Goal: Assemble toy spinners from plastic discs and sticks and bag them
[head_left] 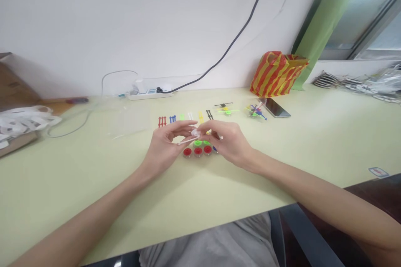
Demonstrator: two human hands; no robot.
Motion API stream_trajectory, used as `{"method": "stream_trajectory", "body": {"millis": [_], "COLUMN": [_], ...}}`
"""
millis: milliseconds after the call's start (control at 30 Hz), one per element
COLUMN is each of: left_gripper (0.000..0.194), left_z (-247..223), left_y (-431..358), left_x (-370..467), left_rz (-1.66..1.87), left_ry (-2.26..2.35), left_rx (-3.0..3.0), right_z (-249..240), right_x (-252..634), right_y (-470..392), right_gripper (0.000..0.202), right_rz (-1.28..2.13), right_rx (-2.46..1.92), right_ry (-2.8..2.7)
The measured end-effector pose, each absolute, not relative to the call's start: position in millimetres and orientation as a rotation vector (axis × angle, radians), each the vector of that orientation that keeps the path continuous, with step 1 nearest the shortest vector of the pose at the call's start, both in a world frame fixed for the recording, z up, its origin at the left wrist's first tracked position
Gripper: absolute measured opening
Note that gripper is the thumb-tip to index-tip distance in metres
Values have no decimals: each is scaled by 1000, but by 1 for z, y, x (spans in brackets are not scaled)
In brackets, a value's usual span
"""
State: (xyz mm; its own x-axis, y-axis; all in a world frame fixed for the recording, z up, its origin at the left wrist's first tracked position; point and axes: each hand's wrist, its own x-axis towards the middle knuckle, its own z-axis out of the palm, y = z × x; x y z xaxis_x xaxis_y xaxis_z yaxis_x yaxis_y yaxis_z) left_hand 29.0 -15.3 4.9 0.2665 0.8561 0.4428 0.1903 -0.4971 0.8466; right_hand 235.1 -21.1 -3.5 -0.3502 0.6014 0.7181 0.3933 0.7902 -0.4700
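Grey cloth covers the seated person's lap, just under the near edge of the pale yellow-green tabletop. Above the table, the left hand and right hand nearly meet, fingers curled narrow: the left pinches a slim white arrow, and the right fingertips close on a small white round piece beside it; whether the two pieces are joined, I cannot tell. Partly hidden beneath the hands sit red discs in a row, with green discs behind. Farther back, double-headed arrows lie grouped by colour, from red arrows at left to black arrows at right. Beyond the right hand are multicoloured spinners, a smartphone and a red-and-yellow striped bag.
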Motion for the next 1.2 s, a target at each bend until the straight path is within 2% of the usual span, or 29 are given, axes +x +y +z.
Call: {"method": "stream_trajectory", "body": {"millis": [100, 267, 600, 933, 1200], "left_gripper": [43, 34, 13, 14, 15], "left_z": [5, 6, 6, 6, 9], "left_y": [-15, -17, -23, -24, -28], "left_x": [29, 28, 29, 28, 31], "left_rz": [1275, 1292, 1234, 1087, 1140], "left_ry": [967, 1056, 1049, 1067, 1056], "left_rx": [1843, 1862, 2073, 2269, 2254], "right_z": [-1, 0, 1, -1, 3], "right_x": [236, 236, 238, 240, 241], "right_y": [-21, -20, -21, -21, -22], "right_gripper": [11, 17, 13, 12, 12], "right_rz": [244, 246, 253, 222, 176], "right_rx": [-763, -720, -749, -730, -694], "right_ry": [-1981, -1990, -2007, -2041, -2029]}}
